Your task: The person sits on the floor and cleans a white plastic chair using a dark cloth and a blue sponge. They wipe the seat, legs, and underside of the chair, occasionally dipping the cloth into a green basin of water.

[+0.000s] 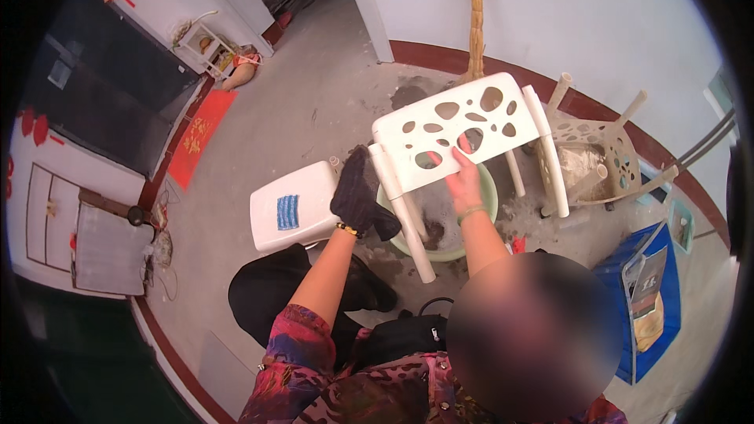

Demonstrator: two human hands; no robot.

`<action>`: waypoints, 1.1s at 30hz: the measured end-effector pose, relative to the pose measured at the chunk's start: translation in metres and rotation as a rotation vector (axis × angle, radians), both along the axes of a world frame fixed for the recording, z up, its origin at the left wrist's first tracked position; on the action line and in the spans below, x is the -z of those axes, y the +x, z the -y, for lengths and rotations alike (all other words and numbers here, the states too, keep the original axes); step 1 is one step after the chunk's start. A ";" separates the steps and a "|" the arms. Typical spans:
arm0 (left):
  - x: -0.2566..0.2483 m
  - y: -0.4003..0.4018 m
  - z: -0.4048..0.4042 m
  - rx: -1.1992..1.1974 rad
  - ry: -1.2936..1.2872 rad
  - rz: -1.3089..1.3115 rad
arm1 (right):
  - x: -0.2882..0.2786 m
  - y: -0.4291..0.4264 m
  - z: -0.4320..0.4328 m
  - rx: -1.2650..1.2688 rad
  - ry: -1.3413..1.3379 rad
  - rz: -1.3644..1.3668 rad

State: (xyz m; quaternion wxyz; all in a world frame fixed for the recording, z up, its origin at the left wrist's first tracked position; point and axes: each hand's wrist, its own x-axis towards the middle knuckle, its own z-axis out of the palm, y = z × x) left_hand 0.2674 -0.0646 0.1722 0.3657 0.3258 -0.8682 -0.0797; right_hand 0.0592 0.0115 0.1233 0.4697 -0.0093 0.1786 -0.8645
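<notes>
A white plastic shelf or stool piece [453, 123], with rounded holes in its panel and tube legs on both sides, is tilted over a pale green basin [492, 206] of cloudy water. My right hand [464, 179] grips the panel's near edge, some fingers showing through the holes. Dark fabric, a glove or a cloth, covers my left hand [355, 203], which is beside the left tube leg; its fingers are hidden. Left of it, a white stool [268, 203] bears a blue striped patch.
A similar dirty holed piece [624, 159] with upturned legs stands at right, near a hose [707, 141]. A blue bag [612, 277] stands lower right. A straw broom [476, 17] leans on the wall. A red mat [200, 135] lies by the dark door.
</notes>
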 end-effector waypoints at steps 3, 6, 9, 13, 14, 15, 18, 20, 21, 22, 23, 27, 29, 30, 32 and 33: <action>0.012 -0.001 0.000 0.106 0.263 -0.038 | 0.004 0.003 0.004 0.022 0.047 0.023; 0.009 -0.017 -0.018 0.211 -0.029 0.034 | 0.009 0.000 0.003 0.032 0.077 0.009; 0.042 -0.035 -0.014 -0.033 -0.206 0.419 | 0.006 0.002 0.002 0.014 0.069 -0.019; 0.053 -0.061 0.009 -0.113 0.104 0.042 | -0.004 0.006 -0.005 0.023 0.103 -0.028; 0.050 -0.065 0.011 -0.121 0.107 0.174 | -0.001 0.005 -0.004 0.043 0.116 0.000; 0.035 -0.068 0.011 -0.122 0.106 0.303 | 0.002 0.001 -0.003 0.069 0.124 0.025; 0.042 -0.072 0.012 -0.126 0.133 0.362 | 0.016 -0.009 -0.005 0.033 0.117 0.044; 0.060 -0.064 0.025 -0.176 0.187 0.337 | 0.006 0.004 -0.001 -0.029 0.149 0.039; 0.049 -0.070 0.015 -0.181 0.269 0.267 | 0.009 -0.001 -0.005 -0.017 0.172 0.039; 0.028 -0.075 -0.002 -0.177 0.353 0.198 | 0.018 -0.009 -0.008 0.015 0.238 0.094; 0.013 -0.072 -0.011 -0.194 0.431 0.130 | 0.025 -0.007 -0.005 0.026 0.296 0.152; 0.009 -0.099 -0.024 -0.261 0.385 0.503 | 0.046 -0.011 -0.004 -0.011 0.318 0.031; 0.037 -0.095 -0.020 -0.362 0.331 0.340 | 0.031 0.007 0.005 -0.024 0.425 -0.050; 0.063 -0.098 -0.016 -0.304 0.148 0.512 | 0.024 0.013 0.005 -0.011 0.428 -0.090; 0.064 -0.097 -0.029 -0.244 0.065 0.345 | 0.028 0.003 -0.002 -0.030 0.487 -0.187; 0.046 -0.096 -0.036 -0.179 0.143 0.270 | 0.035 -0.008 -0.011 -0.032 0.521 -0.238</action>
